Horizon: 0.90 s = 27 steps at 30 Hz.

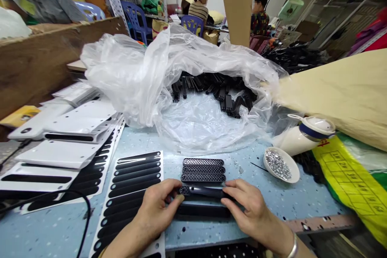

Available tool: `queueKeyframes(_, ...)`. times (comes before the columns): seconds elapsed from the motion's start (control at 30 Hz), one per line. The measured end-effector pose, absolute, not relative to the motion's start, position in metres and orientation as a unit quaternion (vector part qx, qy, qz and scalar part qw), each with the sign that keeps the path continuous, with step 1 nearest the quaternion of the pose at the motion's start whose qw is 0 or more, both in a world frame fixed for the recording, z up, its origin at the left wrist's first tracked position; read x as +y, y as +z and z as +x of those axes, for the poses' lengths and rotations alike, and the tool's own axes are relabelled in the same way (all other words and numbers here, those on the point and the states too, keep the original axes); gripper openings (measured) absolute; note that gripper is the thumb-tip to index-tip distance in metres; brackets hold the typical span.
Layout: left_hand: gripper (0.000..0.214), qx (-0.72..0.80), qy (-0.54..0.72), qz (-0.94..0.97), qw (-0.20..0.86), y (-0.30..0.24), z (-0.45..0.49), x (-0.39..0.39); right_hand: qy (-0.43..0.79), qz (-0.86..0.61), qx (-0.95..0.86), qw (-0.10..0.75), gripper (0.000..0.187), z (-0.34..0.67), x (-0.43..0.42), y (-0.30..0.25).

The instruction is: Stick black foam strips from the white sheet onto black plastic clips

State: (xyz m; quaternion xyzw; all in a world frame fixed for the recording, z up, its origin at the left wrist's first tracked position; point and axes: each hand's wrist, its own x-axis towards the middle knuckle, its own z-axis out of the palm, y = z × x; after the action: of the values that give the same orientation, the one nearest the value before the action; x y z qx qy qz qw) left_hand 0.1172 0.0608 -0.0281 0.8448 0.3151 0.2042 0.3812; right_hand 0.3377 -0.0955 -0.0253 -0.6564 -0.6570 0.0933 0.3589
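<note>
A clear plastic bag [187, 84] of black parts lies beyond both hands on the tabletop [302, 197]. Just ahead of the fingers, three mesh strips [203, 170] lie stacked. The left hand [157, 205] and right hand [249, 205] pinch opposite ends of one black strip [202, 191]; keeping it level and square should help alignment.

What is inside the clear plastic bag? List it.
The bag lies open on the table and holds a heap of black parts with ribbed or slotted shapes. Only those at its mouth show; the crumpled film covers whatever lies deeper or further left.
</note>
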Motion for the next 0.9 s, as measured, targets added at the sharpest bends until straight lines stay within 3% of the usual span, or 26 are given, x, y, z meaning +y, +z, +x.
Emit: queueKeyframes(0.9, 0.019, 0.302, 0.232, 0.827, 0.414, -0.033, 0.114, 0.06, 0.095, -0.639, -0.698, 0.308, 0.019, 0.328, -0.082, -0.028)
